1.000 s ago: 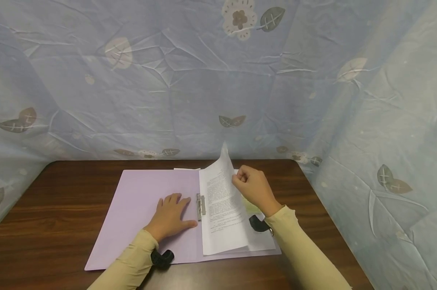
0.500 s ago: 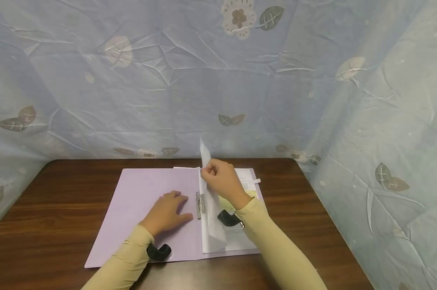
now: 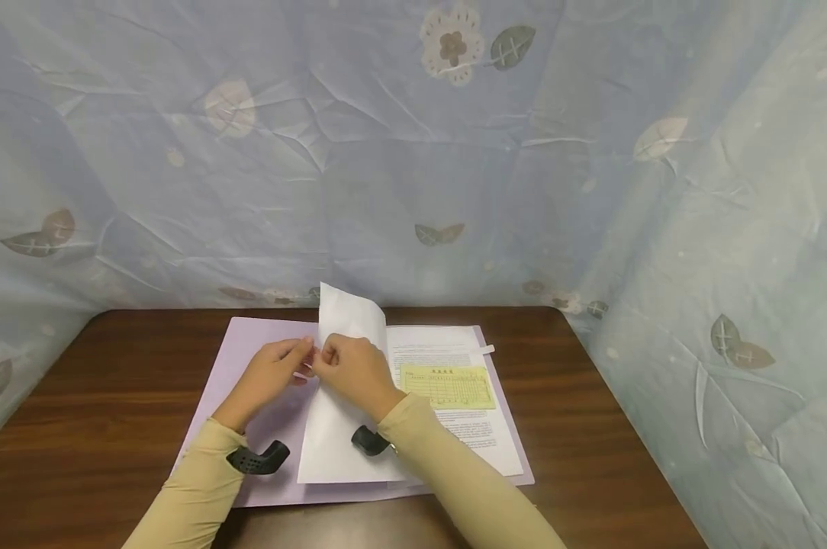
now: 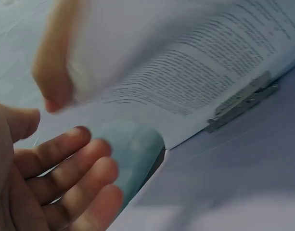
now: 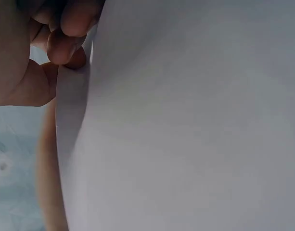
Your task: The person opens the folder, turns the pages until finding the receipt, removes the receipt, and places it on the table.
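My right hand (image 3: 358, 370) pinches the free edge of a white sheet (image 3: 348, 309), which stands up over the middle of an open lilac folder (image 3: 249, 332). Thumb and fingertips meet on that edge in the right wrist view, the sheet (image 5: 185, 120) filling most of it. Beside it, my left hand (image 3: 269, 377) is raised over the folder's left cover. Its fingers (image 4: 96, 171) are spread and loosely bent, apart from the paper in the left wrist view. A metal clip (image 4: 241, 101) sits along the folder's spine there; in the head view the sheet hides it.
Printed pages (image 3: 434, 339) lie on the folder's right side, with a yellow form (image 3: 448, 387) on top and a small white tab (image 3: 484, 350) past the edge. The folder rests on a dark wooden table (image 3: 571, 427). Behind hangs a patterned curtain (image 3: 372, 191).
My right hand has swung the sheet leftward past the spine, uncovering the yellow form. My left hand has lifted off the left cover and come up toward the sheet's edge.
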`<state>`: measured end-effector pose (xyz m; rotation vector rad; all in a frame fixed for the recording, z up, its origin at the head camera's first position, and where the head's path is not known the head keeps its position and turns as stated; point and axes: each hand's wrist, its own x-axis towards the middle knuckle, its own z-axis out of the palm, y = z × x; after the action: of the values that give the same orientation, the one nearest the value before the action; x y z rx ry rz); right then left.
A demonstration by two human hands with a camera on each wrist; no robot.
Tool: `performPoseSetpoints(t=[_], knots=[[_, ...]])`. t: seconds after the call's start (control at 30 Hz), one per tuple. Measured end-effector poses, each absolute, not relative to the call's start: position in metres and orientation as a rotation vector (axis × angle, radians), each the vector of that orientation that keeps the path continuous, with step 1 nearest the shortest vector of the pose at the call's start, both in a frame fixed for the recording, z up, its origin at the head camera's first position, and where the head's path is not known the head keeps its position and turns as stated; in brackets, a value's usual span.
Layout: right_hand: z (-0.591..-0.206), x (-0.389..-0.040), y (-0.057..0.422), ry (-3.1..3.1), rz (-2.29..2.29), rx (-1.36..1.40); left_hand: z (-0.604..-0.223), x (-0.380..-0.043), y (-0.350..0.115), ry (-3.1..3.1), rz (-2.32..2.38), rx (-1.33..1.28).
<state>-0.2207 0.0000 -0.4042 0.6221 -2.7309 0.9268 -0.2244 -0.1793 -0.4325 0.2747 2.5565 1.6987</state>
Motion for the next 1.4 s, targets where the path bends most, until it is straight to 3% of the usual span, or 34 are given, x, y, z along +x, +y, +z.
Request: performPoseSetpoints(t=[0.4,0.73,0.97,1.4], knots=[[-0.433,-0.216,-0.032,-2.724,0.54,0.712,-0.441,-0.229,-0.207,2.382,1.682,0.233],[-0.439,-0.213,-0.009,-2.846,0.641,0.776,-0.452,-0.23,-0.214,2.525,1.498,0.197],[-0.437,-0.223,0.054,-2.927,0.8,0.699,-0.452,-0.229,-0.217,2.66,1.334,0.159],[-0.457,-0.258,0.23,-2.899,1.165,0.26,-0.445,-0.226,-0.221,2.698,1.209,0.171]])
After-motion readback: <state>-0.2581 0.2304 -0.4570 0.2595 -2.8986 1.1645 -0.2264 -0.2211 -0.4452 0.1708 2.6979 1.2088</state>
